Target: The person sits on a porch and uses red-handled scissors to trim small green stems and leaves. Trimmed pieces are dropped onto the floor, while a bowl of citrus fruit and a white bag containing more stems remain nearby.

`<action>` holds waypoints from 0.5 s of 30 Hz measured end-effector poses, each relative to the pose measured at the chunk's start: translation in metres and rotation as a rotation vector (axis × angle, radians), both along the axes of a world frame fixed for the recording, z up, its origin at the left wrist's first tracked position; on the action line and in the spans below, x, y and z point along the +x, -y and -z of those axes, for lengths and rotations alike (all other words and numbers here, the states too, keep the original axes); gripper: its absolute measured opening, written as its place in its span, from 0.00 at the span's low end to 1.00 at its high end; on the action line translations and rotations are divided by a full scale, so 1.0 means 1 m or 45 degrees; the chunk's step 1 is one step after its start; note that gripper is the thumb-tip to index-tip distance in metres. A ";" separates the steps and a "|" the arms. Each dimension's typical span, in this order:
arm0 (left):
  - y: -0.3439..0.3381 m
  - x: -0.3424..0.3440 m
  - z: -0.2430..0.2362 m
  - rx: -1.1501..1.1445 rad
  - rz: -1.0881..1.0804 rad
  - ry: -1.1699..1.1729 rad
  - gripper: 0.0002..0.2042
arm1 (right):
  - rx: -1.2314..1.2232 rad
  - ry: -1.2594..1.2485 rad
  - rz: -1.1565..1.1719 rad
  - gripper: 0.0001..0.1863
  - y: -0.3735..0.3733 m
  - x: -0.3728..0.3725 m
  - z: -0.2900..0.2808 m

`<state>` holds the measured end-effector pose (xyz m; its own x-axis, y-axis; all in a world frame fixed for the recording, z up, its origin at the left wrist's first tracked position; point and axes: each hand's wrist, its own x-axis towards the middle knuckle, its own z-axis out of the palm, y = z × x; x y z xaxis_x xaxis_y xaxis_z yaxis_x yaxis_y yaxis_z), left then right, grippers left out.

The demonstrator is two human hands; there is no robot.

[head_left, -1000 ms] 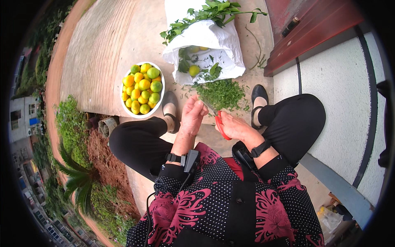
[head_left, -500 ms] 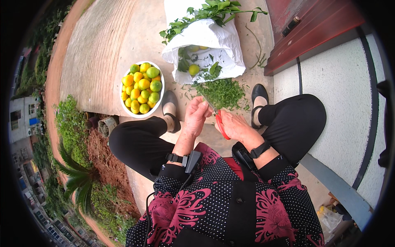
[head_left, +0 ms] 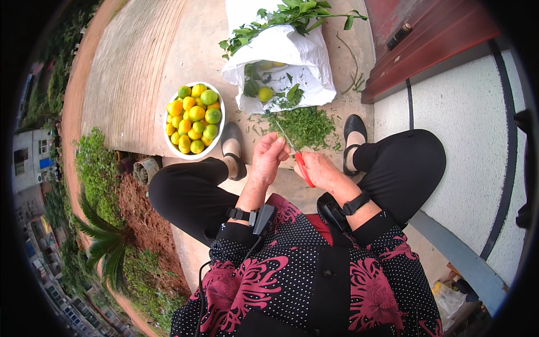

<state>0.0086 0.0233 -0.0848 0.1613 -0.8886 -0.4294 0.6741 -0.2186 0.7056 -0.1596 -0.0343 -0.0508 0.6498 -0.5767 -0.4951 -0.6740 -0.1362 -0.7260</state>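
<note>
My right hand (head_left: 320,170) is wrapped round the red handles of a pair of scissors (head_left: 302,163). Their thin blades point up and to the left, close beside my left hand (head_left: 268,154). That hand's thumb and fingers are pinched together; what they hold, if anything, is too small to make out. Just beyond both hands, a heap of cut green leaves (head_left: 306,129) lies on the concrete between my feet. Behind the heap, a white sack (head_left: 306,56) lies with its mouth toward me, and a yellow-green citrus fruit (head_left: 265,94) and leaves show inside it.
A white bowl (head_left: 171,150) piled with orange, yellow and green citrus fruits (head_left: 196,113) stands by my left shoe (head_left: 232,140). Leafy branches (head_left: 292,14) lie over the sack. To the right are a red door (head_left: 438,45) and a pale threshold (head_left: 460,106).
The scissor blades now show longer and reach further up past my left fingertips. A small green bit seen at those fingertips before no longer shows clearly. Both arms have barely moved.
</note>
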 end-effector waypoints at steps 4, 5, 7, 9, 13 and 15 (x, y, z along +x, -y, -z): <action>0.000 0.000 0.000 -0.035 -0.016 0.013 0.03 | 0.152 0.019 0.109 0.18 0.004 0.001 -0.009; 0.000 0.001 -0.001 -0.033 -0.027 0.011 0.04 | 0.145 0.053 0.102 0.18 0.004 0.001 -0.012; 0.000 0.002 -0.001 -0.020 -0.056 0.024 0.04 | 0.161 0.084 0.081 0.20 0.005 0.000 -0.018; -0.001 0.002 -0.002 -0.013 -0.096 0.050 0.05 | 0.171 0.085 0.052 0.24 0.005 0.000 -0.022; 0.000 0.003 -0.003 -0.031 -0.086 0.038 0.05 | 0.151 0.000 0.007 0.32 0.002 0.003 -0.021; 0.000 0.003 -0.003 -0.052 -0.072 0.049 0.06 | 0.105 -0.050 -0.013 0.34 0.001 0.005 -0.019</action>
<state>0.0119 0.0229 -0.0814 0.2273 -0.8942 -0.3857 0.6567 -0.1518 0.7388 -0.1550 -0.0355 -0.0318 0.6348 -0.5262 -0.5658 -0.7009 -0.0841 -0.7083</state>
